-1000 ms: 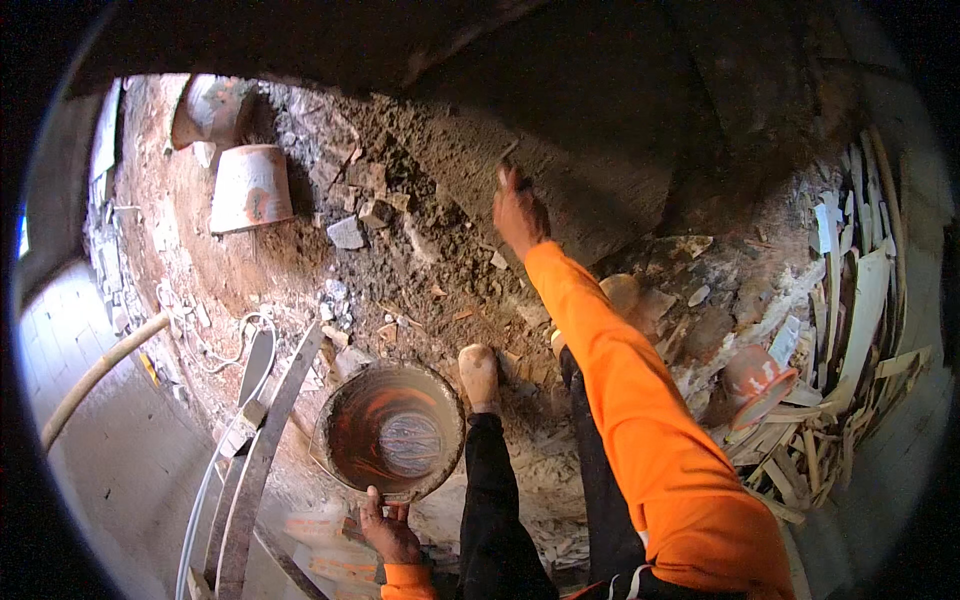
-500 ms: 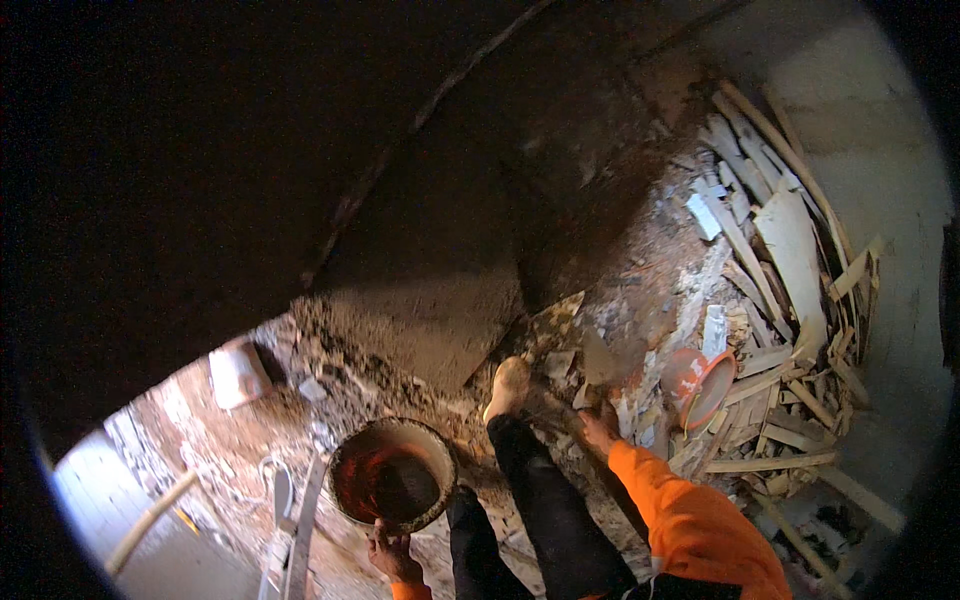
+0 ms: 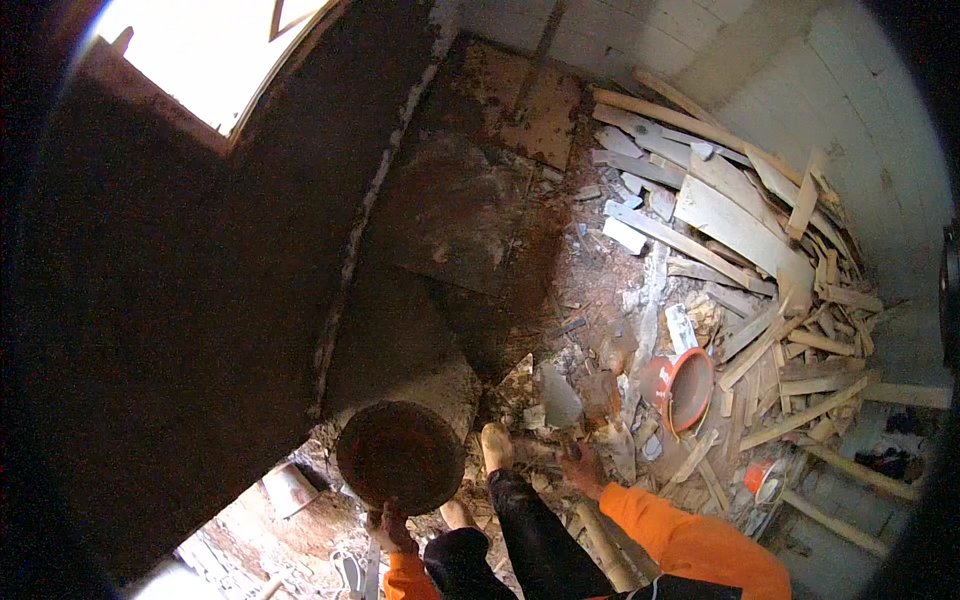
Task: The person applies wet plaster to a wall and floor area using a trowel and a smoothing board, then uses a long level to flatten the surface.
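Observation:
My left hand [image 3: 394, 526] grips the near rim of a wide round basin [image 3: 400, 458], its fingers closed over the edge. The basin's inside is dark and in shadow, so its contents cannot be made out. It lies at the foot of a dark plastered wall [image 3: 220, 330], beside a grey board-like slab [image 3: 400, 340]. To the right of my legs, my right hand [image 3: 584, 470] is low over the rubble, its fingers curled around something dark that I cannot make out. One of my feet [image 3: 496, 447] stands between the two hands.
An orange bucket [image 3: 690, 390] is tipped on its side to the right. Behind it, broken planks and sticks [image 3: 745, 225] pile against a block wall [image 3: 850, 120]. A pale bucket [image 3: 290, 490] lies at lower left. Rubble covers the floor, and a bright opening [image 3: 200, 50] shows at upper left.
The basin has moved forward toward the wall with my left hand on its rim. My right hand has shifted slightly back and left. The view has turned, showing the bright opening and more planks.

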Demonstrator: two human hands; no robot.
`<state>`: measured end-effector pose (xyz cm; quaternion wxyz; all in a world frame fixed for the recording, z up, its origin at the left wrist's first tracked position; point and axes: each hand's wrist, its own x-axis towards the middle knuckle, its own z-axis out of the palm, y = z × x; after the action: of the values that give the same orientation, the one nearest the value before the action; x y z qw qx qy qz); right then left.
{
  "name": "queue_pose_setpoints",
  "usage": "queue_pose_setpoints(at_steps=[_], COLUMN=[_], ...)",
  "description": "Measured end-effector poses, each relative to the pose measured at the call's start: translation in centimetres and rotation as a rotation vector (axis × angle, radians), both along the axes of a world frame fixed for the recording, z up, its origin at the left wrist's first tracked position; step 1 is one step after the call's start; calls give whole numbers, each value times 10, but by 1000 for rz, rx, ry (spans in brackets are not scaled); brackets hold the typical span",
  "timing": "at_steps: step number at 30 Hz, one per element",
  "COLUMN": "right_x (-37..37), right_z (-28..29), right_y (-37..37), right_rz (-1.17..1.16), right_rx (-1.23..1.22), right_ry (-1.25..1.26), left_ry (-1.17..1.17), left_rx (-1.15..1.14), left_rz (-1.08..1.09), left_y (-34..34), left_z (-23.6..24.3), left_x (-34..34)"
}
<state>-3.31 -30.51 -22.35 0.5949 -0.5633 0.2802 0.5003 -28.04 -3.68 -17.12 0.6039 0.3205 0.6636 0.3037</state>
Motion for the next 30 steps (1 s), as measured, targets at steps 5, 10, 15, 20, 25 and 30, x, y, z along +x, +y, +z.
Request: queue_pose_setpoints(at_steps=[5, 10, 15, 20, 25, 30], right_x=[29, 23, 95, 179, 246, 264], right_z=[72, -5, -31, -64, -146, -174], right_y=[43, 20, -6, -54, -65, -85], right_rz=[738, 518, 451, -79, -371, -485], right_rx=[48, 76, -443, -220, -194, -524], right_ry=[-253, -655, -730, 78, -29, -257], left_ry=[-13, 244, 37, 324, 124, -50], left_rx=[186, 14, 25, -107, 31, -305], left_rz=[-154, -661, -783, -1027, -1181, -1137], left_y=[2, -3, -34, -54, -69, -113], left_z=[-54, -38, -68, -119, -263, -311], left_x=[60, 166, 269, 382, 461, 575])
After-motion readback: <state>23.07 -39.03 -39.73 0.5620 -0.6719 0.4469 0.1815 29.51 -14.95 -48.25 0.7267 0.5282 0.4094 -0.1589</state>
